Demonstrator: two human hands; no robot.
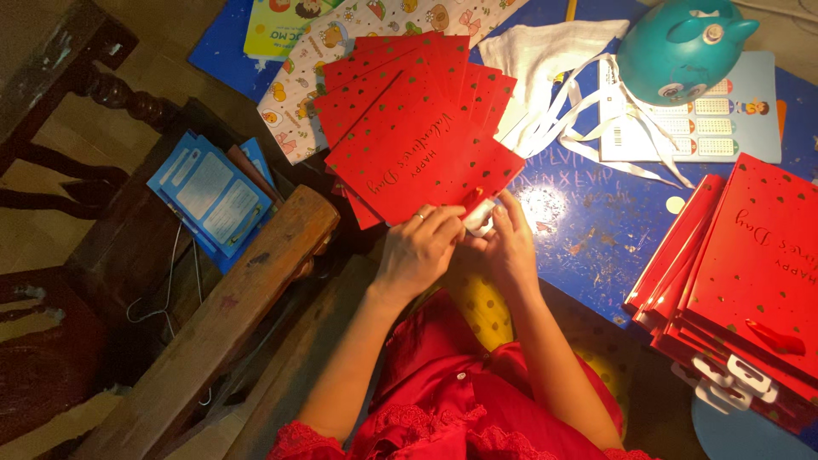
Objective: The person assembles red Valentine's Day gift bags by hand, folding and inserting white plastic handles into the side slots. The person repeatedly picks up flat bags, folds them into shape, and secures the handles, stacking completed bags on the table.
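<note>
At the near edge of the blue table (596, 230), both hands meeting over a fanned stack of red gift bags (417, 128). Left hand (419, 251) curling closed on the stack's lower corner, right hand (509, 247) pinching a small white tag (479, 215) there. Lying farther right on that table, a second pile of red bags (750, 273); sitting at its far side, a teal piggy bank (682, 43) beside white ribbons (588, 119).

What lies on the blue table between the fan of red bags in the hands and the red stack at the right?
In the head view, between the fan of red bags and the red stack shows mostly bare, scratched blue table, crossed higher up by white ribbon handles.
</note>
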